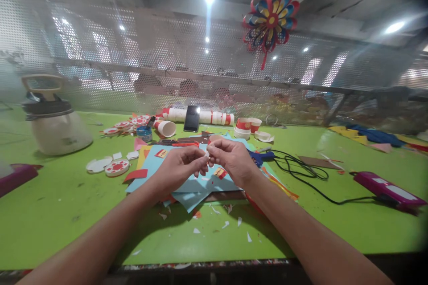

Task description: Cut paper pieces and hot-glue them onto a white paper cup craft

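My left hand (182, 167) and my right hand (230, 158) meet over the middle of the table, both with fingers pinched. Between their fingertips is a small white piece (207, 154), which looks like paper; its shape is mostly hidden by the fingers. Beneath the hands lie light blue paper sheets (192, 198). On them rest a small red and yellow printed piece (161, 153) left of my left hand and a similar piece (220, 173) between the hands. A blue-handled tool (262, 157) with a black cord lies just beyond my right wrist.
Paper cups (243, 127) and a long white tube (212, 116) stand at the back, with a phone (191, 118) leaning there. Round red-dotted discs (117, 167) and a large jug (56, 129) are left. A purple power strip (388, 189) lies right. Paper scraps (226, 224) litter the front.
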The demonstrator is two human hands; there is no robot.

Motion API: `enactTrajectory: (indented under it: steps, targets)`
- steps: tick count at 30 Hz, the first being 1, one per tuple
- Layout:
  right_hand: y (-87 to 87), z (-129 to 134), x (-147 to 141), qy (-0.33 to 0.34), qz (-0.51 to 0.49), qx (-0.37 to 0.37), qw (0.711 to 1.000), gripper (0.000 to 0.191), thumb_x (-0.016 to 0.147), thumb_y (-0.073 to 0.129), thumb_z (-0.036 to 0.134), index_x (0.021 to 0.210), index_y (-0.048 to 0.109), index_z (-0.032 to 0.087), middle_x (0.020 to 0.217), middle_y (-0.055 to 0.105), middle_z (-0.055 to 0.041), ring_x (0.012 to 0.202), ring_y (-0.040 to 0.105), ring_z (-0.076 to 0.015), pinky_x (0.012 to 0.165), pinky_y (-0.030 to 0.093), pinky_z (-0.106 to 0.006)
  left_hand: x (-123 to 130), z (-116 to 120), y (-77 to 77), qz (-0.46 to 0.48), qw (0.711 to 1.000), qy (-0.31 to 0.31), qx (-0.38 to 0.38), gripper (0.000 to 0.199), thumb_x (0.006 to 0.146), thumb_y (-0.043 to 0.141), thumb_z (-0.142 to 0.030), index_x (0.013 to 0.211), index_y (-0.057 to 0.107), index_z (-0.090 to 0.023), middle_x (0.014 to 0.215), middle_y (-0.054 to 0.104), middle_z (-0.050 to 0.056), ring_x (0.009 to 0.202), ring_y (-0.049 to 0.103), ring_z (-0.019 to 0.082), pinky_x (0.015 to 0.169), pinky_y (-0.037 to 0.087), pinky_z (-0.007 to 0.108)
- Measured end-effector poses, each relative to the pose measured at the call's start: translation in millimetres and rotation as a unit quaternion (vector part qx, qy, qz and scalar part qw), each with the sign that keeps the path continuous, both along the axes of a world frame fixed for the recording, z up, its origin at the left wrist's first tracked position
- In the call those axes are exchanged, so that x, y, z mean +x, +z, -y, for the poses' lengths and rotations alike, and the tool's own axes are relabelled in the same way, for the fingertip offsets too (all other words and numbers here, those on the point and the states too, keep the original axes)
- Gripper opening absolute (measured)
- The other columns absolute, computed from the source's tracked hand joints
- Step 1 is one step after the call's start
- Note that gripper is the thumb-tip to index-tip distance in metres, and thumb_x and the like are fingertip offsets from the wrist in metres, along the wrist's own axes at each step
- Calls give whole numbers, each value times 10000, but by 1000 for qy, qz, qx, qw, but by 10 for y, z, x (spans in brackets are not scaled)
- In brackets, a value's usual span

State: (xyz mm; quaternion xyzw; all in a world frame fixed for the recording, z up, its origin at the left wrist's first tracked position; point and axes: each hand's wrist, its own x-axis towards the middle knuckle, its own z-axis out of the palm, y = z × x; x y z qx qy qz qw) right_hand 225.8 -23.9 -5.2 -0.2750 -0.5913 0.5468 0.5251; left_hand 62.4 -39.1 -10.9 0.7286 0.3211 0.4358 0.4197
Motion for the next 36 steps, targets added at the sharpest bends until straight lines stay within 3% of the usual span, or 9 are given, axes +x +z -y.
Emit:
enactTrajectory:
  steps: [3, 9, 17, 22, 27, 31, 36]
  targets:
    - [-2, 6, -9, -55, 40, 52, 996, 232, 706, 716, 342, 622, 615, 151, 575, 558, 22, 540, 500, -97, 572, 418, -274, -1, -9, -11, 53, 997, -22, -52, 237, 843, 576, -351, 797, 644, -129, 725, 650, 44, 666, 586, 139, 604, 455, 248]
    - [-9, 23, -28, -98, 86, 102, 986, 210, 739, 673, 335, 643, 602, 163, 589, 555, 18, 529, 508, -101, 550, 425, -269, 18, -32, -44, 133, 982, -46, -129, 332, 912, 451, -348, 760, 630, -113, 734, 659, 69, 662, 593, 141, 631, 458, 266]
    - [-116, -25, -54, -148, 159, 154, 964, 145, 782, 611, 290, 711, 619, 164, 608, 586, 2, 545, 539, -122, 556, 442, -272, 37, -22, -16, 118, 973, -9, -199, 252, 805, 630, -358, 812, 599, -108, 652, 648, 34, 556, 571, 104, 521, 396, 213]
    - [-146, -23, -65, -179, 201, 183, 946, 116, 783, 596, 257, 726, 627, 161, 644, 616, -10, 566, 553, -126, 557, 450, -262, 15, -40, -40, 88, 980, 0, -181, 243, 773, 665, -345, 755, 602, -111, 667, 664, 35, 573, 598, 106, 535, 414, 213]
    - [-150, 2, -56, -162, 240, 202, 936, 113, 794, 573, 234, 706, 609, 171, 652, 607, -2, 569, 547, -117, 552, 443, -246, 18, -43, -41, 43, 986, 22, -159, 181, 743, 658, -296, 720, 602, -125, 592, 660, 22, 514, 583, 112, 482, 406, 217]
    - [-97, 0, -36, -129, 231, 160, 951, 121, 778, 590, 247, 696, 610, 160, 617, 591, -1, 544, 550, -119, 537, 441, -254, 16, -45, -41, 37, 988, 19, -146, 180, 736, 654, -302, 723, 603, -130, 602, 668, 26, 519, 592, 122, 474, 418, 223]
    - [-14, -64, 37, -99, 137, 86, 982, 276, 782, 609, 400, 672, 611, 147, 632, 568, 4, 504, 535, -102, 536, 454, -273, 4, -31, -23, 45, 987, 33, -148, 176, 747, 652, -276, 670, 588, -131, 589, 669, 31, 493, 586, 113, 465, 424, 219]
